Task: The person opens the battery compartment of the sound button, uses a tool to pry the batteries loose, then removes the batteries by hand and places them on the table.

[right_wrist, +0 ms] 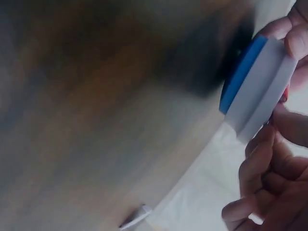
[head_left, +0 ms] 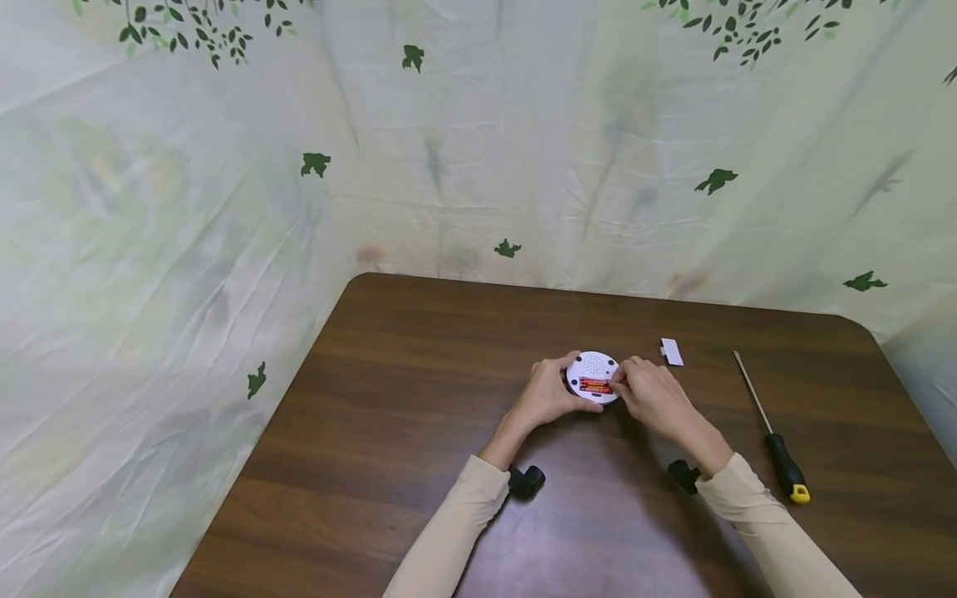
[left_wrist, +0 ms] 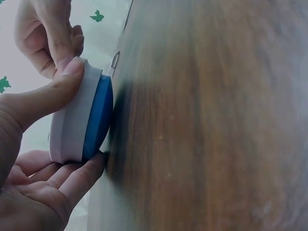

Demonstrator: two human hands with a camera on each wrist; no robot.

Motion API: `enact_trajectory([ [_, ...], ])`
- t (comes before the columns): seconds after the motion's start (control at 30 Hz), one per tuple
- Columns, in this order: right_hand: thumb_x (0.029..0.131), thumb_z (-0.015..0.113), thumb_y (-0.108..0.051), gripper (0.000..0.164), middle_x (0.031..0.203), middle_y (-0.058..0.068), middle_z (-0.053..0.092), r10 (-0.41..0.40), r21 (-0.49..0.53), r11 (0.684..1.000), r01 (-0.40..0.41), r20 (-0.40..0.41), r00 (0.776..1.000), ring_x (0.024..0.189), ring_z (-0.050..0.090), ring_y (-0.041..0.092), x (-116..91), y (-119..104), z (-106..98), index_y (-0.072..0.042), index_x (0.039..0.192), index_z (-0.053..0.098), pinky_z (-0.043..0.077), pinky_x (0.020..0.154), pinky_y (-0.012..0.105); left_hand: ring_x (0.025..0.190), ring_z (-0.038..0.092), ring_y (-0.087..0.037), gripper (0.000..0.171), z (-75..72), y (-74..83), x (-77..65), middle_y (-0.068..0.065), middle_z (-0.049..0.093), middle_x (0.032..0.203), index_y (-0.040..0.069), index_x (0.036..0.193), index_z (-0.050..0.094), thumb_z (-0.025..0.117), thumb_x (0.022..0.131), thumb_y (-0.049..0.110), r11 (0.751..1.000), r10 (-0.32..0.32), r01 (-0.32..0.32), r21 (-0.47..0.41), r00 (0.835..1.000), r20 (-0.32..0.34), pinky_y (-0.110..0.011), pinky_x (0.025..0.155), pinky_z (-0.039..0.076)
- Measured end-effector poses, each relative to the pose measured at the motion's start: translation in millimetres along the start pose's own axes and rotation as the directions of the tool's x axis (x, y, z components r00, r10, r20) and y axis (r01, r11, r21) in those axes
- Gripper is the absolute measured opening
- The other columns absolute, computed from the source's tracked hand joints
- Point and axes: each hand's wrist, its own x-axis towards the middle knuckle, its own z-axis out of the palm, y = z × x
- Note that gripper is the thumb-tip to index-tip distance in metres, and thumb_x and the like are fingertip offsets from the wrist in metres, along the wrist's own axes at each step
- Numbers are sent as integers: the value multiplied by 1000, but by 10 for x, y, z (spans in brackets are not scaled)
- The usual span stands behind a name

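Note:
My left hand (head_left: 549, 394) grips a round white device (head_left: 593, 364) by its edge, thumb on one side and fingers on the other. Its white face, with a patch of small holes and dark feet, is turned up; a blue domed side (left_wrist: 99, 118) faces the table. Red batteries (head_left: 596, 386) lie in the uncovered slot on the white face. My right hand (head_left: 658, 399) is at the right end of that slot, thumb and forefinger pinching at a battery end. The fingertips partly hide that end.
A small white battery cover (head_left: 671, 352) lies on the brown wooden table (head_left: 419, 374) beyond my right hand. Farther right is a screwdriver (head_left: 781, 457) with a black and yellow handle. A leaf-printed curtain (head_left: 523, 149) hangs behind the table.

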Motion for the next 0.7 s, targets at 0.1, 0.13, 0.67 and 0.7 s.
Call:
enact_trajectory([
  [0.1,91,74,-4,5,83,9,65,29,-3,1000,-29,-12,999,74,60,25,-18,-22,3,-2,90,69,45,60,37,122,69,-25,94,1,0,3,-17,68,137,-2,143,59,99,67,35,1000,-4,4,2,1000,-2,-40,110,47],
  [0.13,91,74,-4,5,83,9,65,43,-8,999,-43,-16,999,75,61,26,-25,-39,3,-2,90,69,44,60,37,123,68,-25,94,3,0,4,-17,68,138,-2,143,59,99,67,35,1000,-5,5,1,1000,-2,-40,110,47],
  [0.67,94,71,-4,7,91,15,68,228,56,972,-226,-23,973,83,65,31,-43,-174,53,2,94,71,52,71,49,121,69,-24,93,6,-11,5,-17,70,135,-3,142,60,100,67,34,1000,5,-5,-6,1000,-6,-40,109,48],
  [0.7,94,71,-5,6,91,15,68,236,65,970,-234,-23,971,82,64,30,-43,-172,55,2,94,71,52,70,48,121,69,-24,93,3,-10,4,-17,69,135,-3,143,59,100,67,34,1000,3,-3,-9,1000,-4,-40,109,48],
])
